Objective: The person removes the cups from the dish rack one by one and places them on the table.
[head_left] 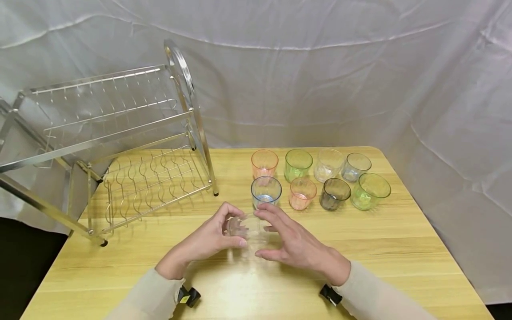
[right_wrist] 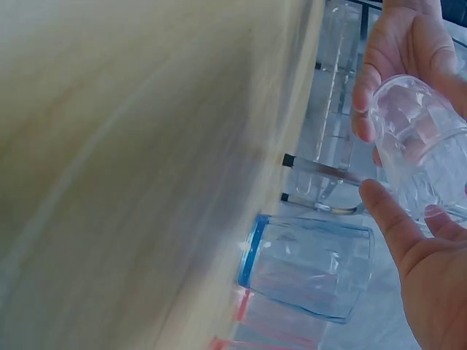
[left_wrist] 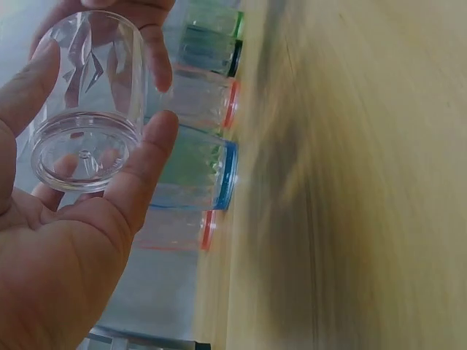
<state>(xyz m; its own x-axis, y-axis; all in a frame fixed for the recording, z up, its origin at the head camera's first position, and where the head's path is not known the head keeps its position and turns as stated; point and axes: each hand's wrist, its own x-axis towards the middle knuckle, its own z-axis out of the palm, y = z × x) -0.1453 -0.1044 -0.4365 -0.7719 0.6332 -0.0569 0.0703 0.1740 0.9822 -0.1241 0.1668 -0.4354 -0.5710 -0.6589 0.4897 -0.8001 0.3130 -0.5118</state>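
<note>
A clear drinking glass (head_left: 249, 231) lies tilted on its side in the air between the two hands. My left hand (head_left: 208, 240) grips it near its thick round base, thumb in front and fingers behind. The base of the clear glass (left_wrist: 86, 157) faces the left wrist view. Around the mouth end is my right hand (head_left: 298, 242), its fingers spread and the thumb apart from the glass. In the right wrist view, one right fingertip overlaps the wall of the clear glass (right_wrist: 419, 146). Just beyond the hands a blue glass (head_left: 266, 192) stands upright.
More tinted glasses stand in two rows behind: red (head_left: 264, 164), green (head_left: 298, 165), clear (head_left: 328, 165), grey-blue (head_left: 355, 167), pink (head_left: 302, 194), dark grey (head_left: 334, 194) and yellow-green (head_left: 370, 191). A two-tier metal dish rack (head_left: 160, 204) occupies the left of the wooden table (head_left: 376, 266).
</note>
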